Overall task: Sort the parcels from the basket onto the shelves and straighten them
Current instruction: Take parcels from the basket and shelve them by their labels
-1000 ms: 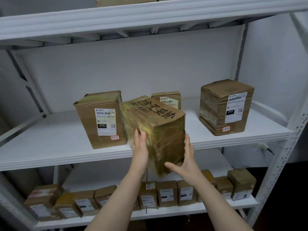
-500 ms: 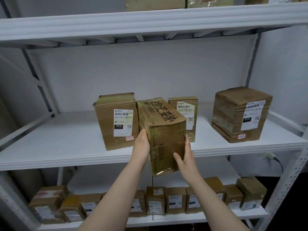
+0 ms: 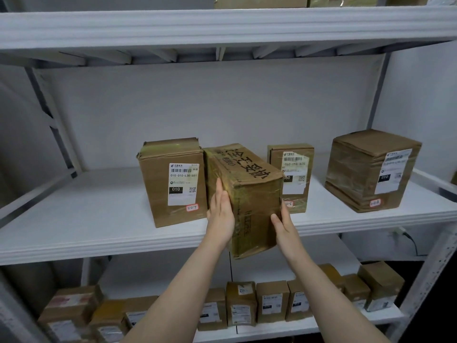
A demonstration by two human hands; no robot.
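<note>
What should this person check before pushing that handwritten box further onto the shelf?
1. Grip: left hand and right hand press flat on the handwritten parcel sides: ok.
2. Parcel fully on middle shelf: front hangs past the edge: not ok.
3. Parcel squared with neighbours: sits angled: not ok.
4. Gap to 010 box: cannot tell.
5. Free depth behind, beside 060 box: hidden: cannot tell.
</note>
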